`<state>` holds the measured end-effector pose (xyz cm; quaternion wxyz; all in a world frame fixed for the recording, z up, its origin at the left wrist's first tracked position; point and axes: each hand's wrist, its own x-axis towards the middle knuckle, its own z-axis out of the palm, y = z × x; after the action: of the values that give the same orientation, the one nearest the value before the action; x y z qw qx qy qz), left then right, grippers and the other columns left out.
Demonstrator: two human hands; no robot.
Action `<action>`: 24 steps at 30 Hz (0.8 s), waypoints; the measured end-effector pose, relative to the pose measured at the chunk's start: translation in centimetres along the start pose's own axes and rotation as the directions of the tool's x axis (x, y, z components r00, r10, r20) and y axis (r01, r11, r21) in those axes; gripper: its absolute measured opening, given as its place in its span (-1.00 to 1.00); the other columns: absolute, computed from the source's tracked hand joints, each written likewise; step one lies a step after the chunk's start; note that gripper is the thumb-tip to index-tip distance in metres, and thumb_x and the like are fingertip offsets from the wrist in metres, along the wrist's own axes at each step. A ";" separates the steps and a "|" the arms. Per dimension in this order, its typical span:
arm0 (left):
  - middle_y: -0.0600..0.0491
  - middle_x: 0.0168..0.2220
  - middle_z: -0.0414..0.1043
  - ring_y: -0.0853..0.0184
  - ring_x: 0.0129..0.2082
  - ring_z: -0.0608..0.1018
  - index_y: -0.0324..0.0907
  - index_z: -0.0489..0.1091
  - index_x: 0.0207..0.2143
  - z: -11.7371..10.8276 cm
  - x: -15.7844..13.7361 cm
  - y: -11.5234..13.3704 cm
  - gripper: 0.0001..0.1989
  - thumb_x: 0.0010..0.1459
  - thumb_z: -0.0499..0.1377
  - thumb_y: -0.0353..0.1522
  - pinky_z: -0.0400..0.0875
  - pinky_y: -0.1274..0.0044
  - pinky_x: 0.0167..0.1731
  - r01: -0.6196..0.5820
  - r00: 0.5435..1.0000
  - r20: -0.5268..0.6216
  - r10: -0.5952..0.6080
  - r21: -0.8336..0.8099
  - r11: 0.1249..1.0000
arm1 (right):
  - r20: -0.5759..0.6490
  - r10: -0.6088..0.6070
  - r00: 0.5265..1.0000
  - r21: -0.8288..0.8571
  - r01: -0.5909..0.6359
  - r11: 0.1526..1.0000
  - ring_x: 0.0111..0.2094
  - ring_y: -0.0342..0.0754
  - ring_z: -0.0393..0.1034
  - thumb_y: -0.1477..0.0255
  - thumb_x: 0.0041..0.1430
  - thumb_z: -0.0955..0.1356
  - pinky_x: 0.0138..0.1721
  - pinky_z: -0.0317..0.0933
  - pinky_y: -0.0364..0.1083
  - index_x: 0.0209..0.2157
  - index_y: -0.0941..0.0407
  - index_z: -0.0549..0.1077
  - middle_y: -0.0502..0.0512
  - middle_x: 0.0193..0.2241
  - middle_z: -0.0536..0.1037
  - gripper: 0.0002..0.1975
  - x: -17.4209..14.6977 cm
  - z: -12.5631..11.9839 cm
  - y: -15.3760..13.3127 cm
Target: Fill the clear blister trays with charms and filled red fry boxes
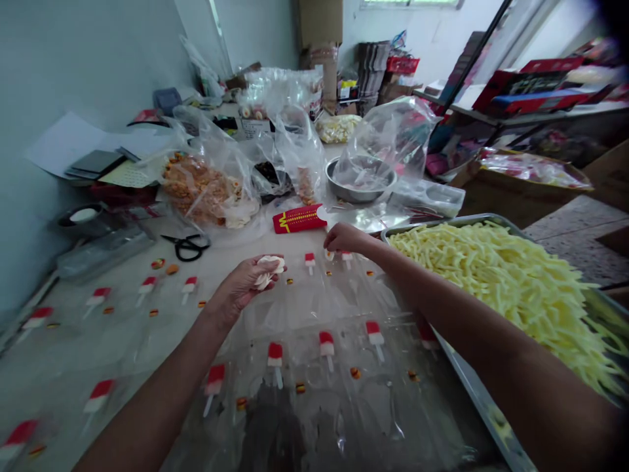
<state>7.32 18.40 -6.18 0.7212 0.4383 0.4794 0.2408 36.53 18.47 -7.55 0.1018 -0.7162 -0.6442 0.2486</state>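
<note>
My left hand (240, 283) is closed around a small stack of thin white flat pieces (268, 270), held above the table. Farther right, my right hand (340, 238) points down with bent, pinched fingers. At its fingertips is a small white piece with an orange middle, like a toy fried egg (329, 255). Beside it lie a red-and-white toy popsicle (309, 263) and another popsicle (346, 260) partly under the hand. Rows of clear plastic trays (289, 308) cover the table, bearing several such popsicles and tiny toy burgers (301, 388).
A metal tray (484, 400) heaped with pale yellow fry-shaped strips (496, 288) stands at right. Behind the hands are a red fries sleeve (299, 218), a steel bowl (361, 193) and plastic bags of small orange pieces (201, 190). Black scissors (187, 247) lie at left.
</note>
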 end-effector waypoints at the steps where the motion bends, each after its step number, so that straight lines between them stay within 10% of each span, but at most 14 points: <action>1: -0.08 -0.20 0.57 0.46 -0.43 0.52 -0.26 0.58 -0.16 -0.3 -0.1 -0.2 -0.60 -0.09 0.45 -0.30 0.38 0.66 -0.48 -0.005 1.000 -0.002 0.005 0.007 1.000 | -0.005 -0.003 1.000 -0.038 0.003 0.999 -0.49 -0.08 0.42 0.63 -0.13 0.46 -0.44 0.16 -0.17 -0.39 0.17 0.68 0.03 -0.57 0.57 -0.80 0.7 0.1 -0.6; 10: 0.00 -0.32 0.55 0.47 -0.49 0.49 -0.24 0.55 -0.21 0.6 0.3 -1.6 -0.53 -0.22 0.52 -0.29 0.36 0.63 -0.49 -0.087 0.994 -0.066 0.083 -0.073 0.993 | -0.195 -0.096 0.976 -0.156 0.066 0.985 -0.28 0.03 0.49 0.36 0.29 0.37 -0.27 0.18 -0.10 -0.37 0.21 0.66 0.27 -0.38 0.63 -0.73 -2.5 1.1 -3.3; 16: 0.06 -0.50 0.50 0.46 -0.59 0.44 -0.25 0.51 -0.37 2.5 0.5 -1.7 -0.61 -0.30 0.52 -0.38 0.27 0.61 -0.58 -0.137 0.985 -0.115 0.131 -0.041 0.990 | -0.072 -0.351 0.933 0.428 0.347 0.834 -0.45 -0.14 0.43 0.33 0.15 0.46 -0.45 0.19 -0.20 -0.19 0.14 0.66 0.03 -0.45 0.62 -0.77 -4.2 2.4 -7.4; 24: -0.02 -0.38 0.54 0.48 -0.58 0.45 -0.30 0.56 -0.23 -1.7 -1.5 -0.1 -0.73 -0.06 0.28 -0.44 0.33 0.62 -0.56 -0.122 0.958 -0.272 0.089 -0.106 0.987 | 0.099 0.082 0.992 0.750 -0.129 0.649 -0.60 -0.04 0.49 0.65 -0.15 0.53 -0.53 0.43 -0.13 -0.59 0.18 0.45 0.07 -0.68 0.51 -0.79 -0.2 4.3 -8.0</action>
<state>5.17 17.82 -5.82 0.6616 0.3822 0.5323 0.3645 27.48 18.68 -7.42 0.3568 -0.6382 -0.4429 0.5189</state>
